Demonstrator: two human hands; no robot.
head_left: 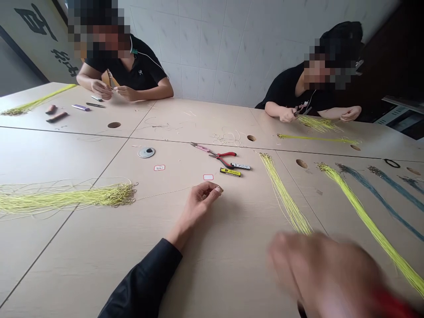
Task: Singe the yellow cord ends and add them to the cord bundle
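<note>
My left hand [203,196] is closed in a pinch above the middle of the table. Between its thumb and forefinger is the end of a thin yellow cord [165,193], with a small brass-coloured bit showing at the fingertips. That cord runs left to a bundle of yellow cords [66,196] whose brass-coloured hook ends lie nearest the hand. My right hand [326,274], blurred by motion, is at the lower right with its fingers curled. Something red [392,304] shows by its heel and a dark bit shows beneath it; I cannot make out what these are.
Beyond my left hand lie red-handled pliers [225,155], pink-handled snips [200,147], a yellow lighter [231,172] and a round metal disc [146,152]. More yellow cords [285,194] and blue-grey cords [374,190] lie right. Two people work across the table [99,260].
</note>
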